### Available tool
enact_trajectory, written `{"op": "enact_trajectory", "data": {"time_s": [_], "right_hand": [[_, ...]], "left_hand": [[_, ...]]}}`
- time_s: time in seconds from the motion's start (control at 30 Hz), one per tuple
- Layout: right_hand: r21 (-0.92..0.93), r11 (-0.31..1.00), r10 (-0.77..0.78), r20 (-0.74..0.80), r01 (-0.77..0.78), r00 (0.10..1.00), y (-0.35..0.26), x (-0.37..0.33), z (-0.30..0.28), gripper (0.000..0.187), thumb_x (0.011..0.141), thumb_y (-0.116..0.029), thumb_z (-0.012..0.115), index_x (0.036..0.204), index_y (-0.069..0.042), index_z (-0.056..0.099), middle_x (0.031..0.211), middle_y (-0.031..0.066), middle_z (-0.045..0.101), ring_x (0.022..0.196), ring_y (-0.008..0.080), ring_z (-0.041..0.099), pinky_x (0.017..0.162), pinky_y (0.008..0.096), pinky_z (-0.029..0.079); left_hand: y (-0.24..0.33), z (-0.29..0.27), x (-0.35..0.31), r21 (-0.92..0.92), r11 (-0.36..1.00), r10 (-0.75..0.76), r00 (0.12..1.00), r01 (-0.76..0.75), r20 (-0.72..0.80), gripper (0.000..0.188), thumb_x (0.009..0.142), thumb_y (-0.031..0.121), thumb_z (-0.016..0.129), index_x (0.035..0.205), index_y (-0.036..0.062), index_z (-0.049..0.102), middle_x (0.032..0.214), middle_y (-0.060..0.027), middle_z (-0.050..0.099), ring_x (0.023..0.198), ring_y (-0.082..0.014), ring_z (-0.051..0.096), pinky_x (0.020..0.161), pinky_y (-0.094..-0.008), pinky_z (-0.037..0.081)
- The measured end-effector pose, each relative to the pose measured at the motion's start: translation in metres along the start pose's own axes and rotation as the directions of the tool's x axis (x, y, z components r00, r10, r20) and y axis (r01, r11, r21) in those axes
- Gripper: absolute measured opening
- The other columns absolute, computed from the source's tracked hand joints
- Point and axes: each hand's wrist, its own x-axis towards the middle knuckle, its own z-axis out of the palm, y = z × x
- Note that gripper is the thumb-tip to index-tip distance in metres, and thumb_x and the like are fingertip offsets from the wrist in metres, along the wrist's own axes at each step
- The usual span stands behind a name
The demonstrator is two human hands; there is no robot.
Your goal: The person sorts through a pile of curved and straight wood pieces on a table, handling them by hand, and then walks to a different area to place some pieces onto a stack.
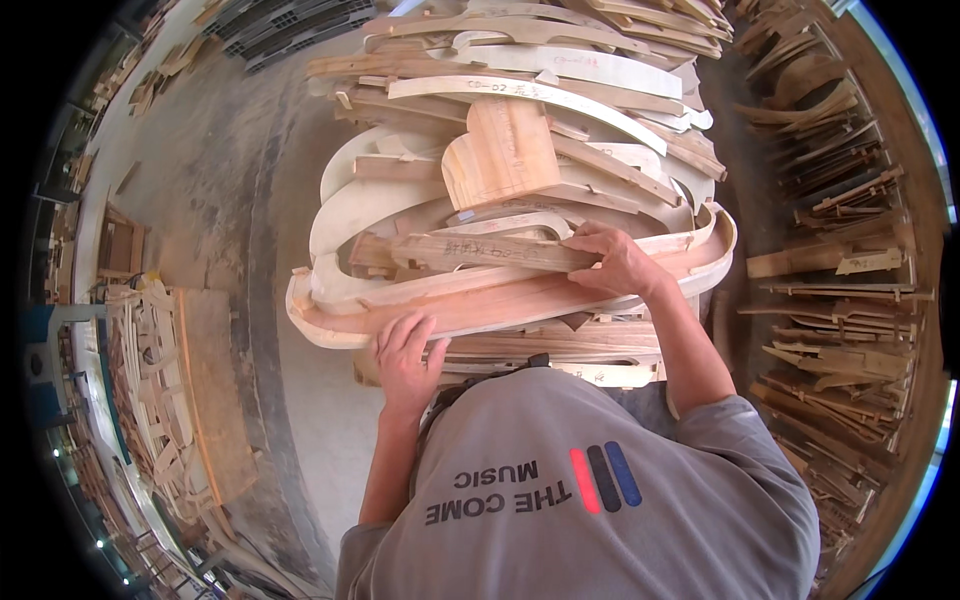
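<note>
My right hand (pixel 612 262) pinches the right end of a narrow wooden board (pixel 480 252) with handwriting on it, fingers on the far edge and thumb on the near side. The board lies slanted over curved pieces. Closest to me on the stack is a long, boat-shaped wooden piece (pixel 460 312) with upturned, rounded ends and a pinkish inner face. My left hand (pixel 405 352) has its fingers hooked over this piece's near edge, left of its middle; the palm side is hidden. Beyond the board sits a pale, rounded wooden block (pixel 502 155).
Curved wooden templates (pixel 530 95) and strips pile up away from me. At right, a long rack (pixel 840 300) holds many wooden parts. On the left floor stand a plywood panel (pixel 215 390) and more cut pieces (pixel 150 370). Dark slatted pallets (pixel 290 30) lie at the far left.
</note>
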Motion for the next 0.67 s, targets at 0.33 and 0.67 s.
{"op": "enact_trajectory", "data": {"time_s": [0.33,0.67], "right_hand": [[0.06,0.998,0.034,-0.039,-0.032,0.999,0.004,0.007,-0.005,0.048,0.071,-0.016,0.078,0.117,-0.004,0.069,0.113,0.0154,0.064,0.102,0.0306,0.062,0.089,0.0353,0.05],[-0.264,0.954,0.195,0.174,-0.146,0.965,0.039,0.066,-0.029,0.058,0.072,-0.03,0.081,0.126,-0.014,0.065,0.125,0.0132,0.061,0.115,0.0316,0.056,0.1,0.0379,0.046]], "left_hand": [[-0.003,-0.002,0.01,-0.009,1.0,0.024,1.0,-0.024,-0.009,0.035,0.077,0.02,0.075,0.107,0.0039,0.069,0.112,-0.0105,0.065,0.108,-0.0308,0.058,0.096,-0.0436,0.04],[-0.011,0.009,0.028,-0.006,1.0,0.025,0.999,-0.024,0.028,0.035,0.078,0.024,0.076,0.108,0.0083,0.07,0.115,-0.0083,0.065,0.116,-0.0286,0.055,0.102,-0.0444,0.036]]}}
